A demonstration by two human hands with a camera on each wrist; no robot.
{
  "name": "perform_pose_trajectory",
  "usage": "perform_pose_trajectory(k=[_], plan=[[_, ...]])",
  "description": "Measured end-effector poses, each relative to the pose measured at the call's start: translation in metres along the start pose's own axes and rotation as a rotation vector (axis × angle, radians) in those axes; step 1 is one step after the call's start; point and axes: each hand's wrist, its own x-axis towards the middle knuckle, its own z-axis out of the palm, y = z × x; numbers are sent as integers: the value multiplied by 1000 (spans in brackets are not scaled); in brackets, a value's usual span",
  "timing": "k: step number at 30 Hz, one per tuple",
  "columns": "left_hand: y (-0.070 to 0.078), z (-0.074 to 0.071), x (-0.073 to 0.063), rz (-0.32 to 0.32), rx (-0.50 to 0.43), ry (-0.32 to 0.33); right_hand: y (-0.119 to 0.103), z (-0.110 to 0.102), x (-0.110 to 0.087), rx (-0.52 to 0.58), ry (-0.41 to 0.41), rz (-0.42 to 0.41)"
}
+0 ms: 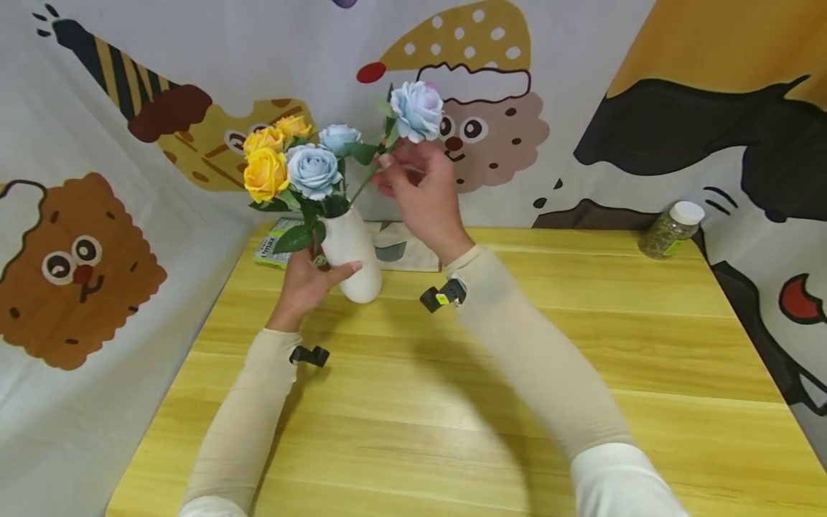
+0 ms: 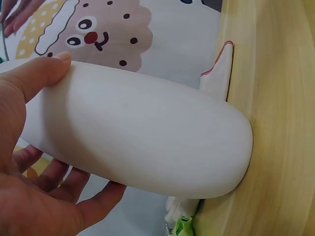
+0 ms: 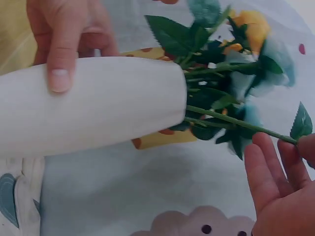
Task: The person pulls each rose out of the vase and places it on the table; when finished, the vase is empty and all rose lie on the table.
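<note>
A white vase [image 1: 354,255] stands on the table, tilted a little. My left hand [image 1: 309,281] grips its side, thumb across the front and fingers round the far side, as the left wrist view also shows. Yellow roses [image 1: 265,174] and blue roses [image 1: 314,171] with green leaves fill its mouth. My right hand [image 1: 428,192] pinches the stem [image 3: 246,124] of another rose [image 1: 416,111], pale blue with a pinkish tinge, just under its bloom. That stem's lower end is inside the vase mouth, hidden by the wall.
Behind the vase lie a folded cloth [image 1: 410,251] and a green-and-white packet [image 1: 271,243], both partly covered. A white-lidded jar [image 1: 670,231] stands at the back right of the wooden table [image 1: 400,431]. A printed curtain [image 1: 291,43] hangs right behind the table.
</note>
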Motion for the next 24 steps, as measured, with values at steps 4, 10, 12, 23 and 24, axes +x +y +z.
perform_pose_trajectory(k=[4,10,12,23,24], plan=[[1,1,1,2,-18,-5,-2,-10,-1,51,84,-64],[-1,1,1,-6,-18,-4,2,-26,-6,146,214,-106],[-2,1,0,-10,-10,-7,4,-33,-8,185,259,-114],[-4,-1,-1,-24,31,-7,11,-66,-25,352,499,-113],[-4,-1,-2,-25,35,-8,12,-69,-27,356,508,-111]])
